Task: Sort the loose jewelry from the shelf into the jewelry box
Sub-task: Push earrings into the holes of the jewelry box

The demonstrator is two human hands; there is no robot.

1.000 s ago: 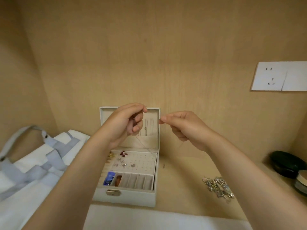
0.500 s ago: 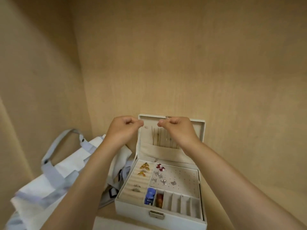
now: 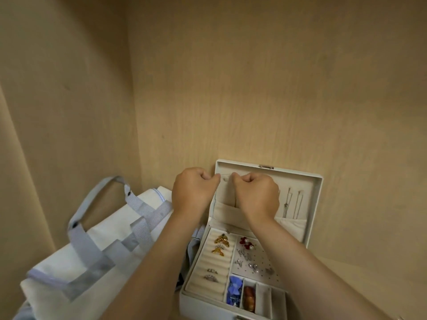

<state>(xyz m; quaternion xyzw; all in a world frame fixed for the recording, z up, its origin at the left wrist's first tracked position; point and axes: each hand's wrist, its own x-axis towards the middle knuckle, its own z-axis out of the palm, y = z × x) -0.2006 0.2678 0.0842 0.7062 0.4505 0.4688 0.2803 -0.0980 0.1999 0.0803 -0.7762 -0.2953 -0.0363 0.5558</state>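
A white jewelry box (image 3: 315,227) stands open against the wooden back wall, its lid upright. My left hand (image 3: 193,192) and my right hand (image 3: 256,196) are both fisted at the top left of the lid's inside, each pinching one end of a thin necklace chain (image 3: 225,175) stretched between them. More chains (image 3: 293,204) hang in the lid above a fabric pocket. The tray holds gold butterfly pieces (image 3: 221,243), red and silver earrings (image 3: 247,244), rings (image 3: 211,274), and blue (image 3: 234,289) and amber items in the front slots.
A white tote bag with grey straps (image 3: 92,234) lies to the left of the box, touching its side. Wooden walls close in on the left and behind. Bare shelf shows to the right of the box.
The view has swung left and down, so the box now sits at the lower right. My hands, still holding the chain, have moved up to the top left of the lid.
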